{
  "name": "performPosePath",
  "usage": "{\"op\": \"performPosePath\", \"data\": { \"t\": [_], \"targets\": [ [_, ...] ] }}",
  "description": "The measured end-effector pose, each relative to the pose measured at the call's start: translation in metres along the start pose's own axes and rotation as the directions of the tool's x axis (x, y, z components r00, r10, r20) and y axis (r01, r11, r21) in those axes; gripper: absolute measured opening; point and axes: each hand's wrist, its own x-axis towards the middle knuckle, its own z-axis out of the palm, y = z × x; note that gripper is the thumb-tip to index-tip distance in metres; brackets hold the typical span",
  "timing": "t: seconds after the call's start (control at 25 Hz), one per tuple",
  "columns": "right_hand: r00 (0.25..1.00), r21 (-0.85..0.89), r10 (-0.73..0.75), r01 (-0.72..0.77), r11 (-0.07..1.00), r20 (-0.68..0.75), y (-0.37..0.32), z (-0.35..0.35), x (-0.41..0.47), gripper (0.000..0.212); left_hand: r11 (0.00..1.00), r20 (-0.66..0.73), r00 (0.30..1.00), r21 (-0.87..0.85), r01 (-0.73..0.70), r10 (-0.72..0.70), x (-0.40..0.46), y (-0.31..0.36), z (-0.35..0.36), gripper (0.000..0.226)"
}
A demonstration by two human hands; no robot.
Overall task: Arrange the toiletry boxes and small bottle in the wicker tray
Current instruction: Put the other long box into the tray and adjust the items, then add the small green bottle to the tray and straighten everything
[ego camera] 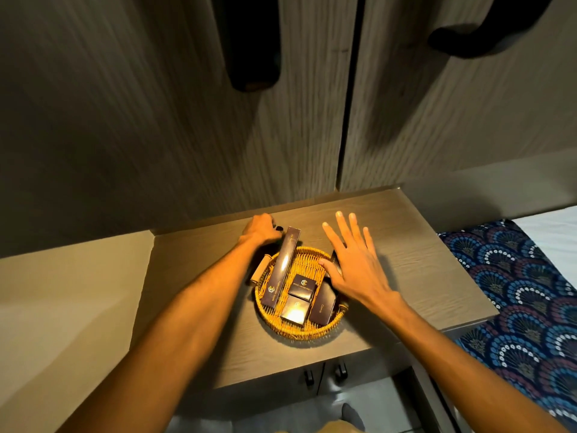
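Observation:
A round wicker tray (299, 331) sits on a small wooden table (406, 260). Inside it lie a long dark box (281, 267) leaning over the far rim, two small square boxes (302, 287) (295, 310) in the middle, and a flat box marked "Comb" (323, 306) on the right. My left hand (260, 229) is closed around a small dark item at the tray's far left edge; only its dark tip shows, so I cannot tell what it is. My right hand (352, 260) hovers over the tray's right side, fingers spread, holding nothing.
Tall wooden wardrobe doors (218, 120) rise behind the table, with dark handles above. A bed with a blue patterned cloth (524, 295) lies to the right. A beige wall (62, 307) borders the table's left. Cabinet handles (324, 373) show below the front edge.

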Motion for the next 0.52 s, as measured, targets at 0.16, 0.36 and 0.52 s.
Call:
{"op": "performPosePath", "data": {
  "t": [0.16,0.36,0.52],
  "targets": [
    [1.0,-0.024,-0.002,0.001,1.0,-0.021,0.007,-0.004,-0.005,0.078,0.995,-0.045,0.998,-0.085,0.048,-0.052,0.006,-0.004,0.006,0.052],
    [1.0,0.032,-0.003,0.003,0.999,-0.003,0.005,-0.008,-0.001,0.075,0.942,-0.306,0.952,-0.315,-0.119,0.018,-0.008,-0.013,0.001,0.069],
    [0.997,0.192,0.045,-0.034,0.981,-0.055,-0.008,-0.018,0.019,0.071,0.884,-0.537,0.827,-0.292,-0.366,0.166,-0.036,-0.006,0.005,0.072]
  ]
}}
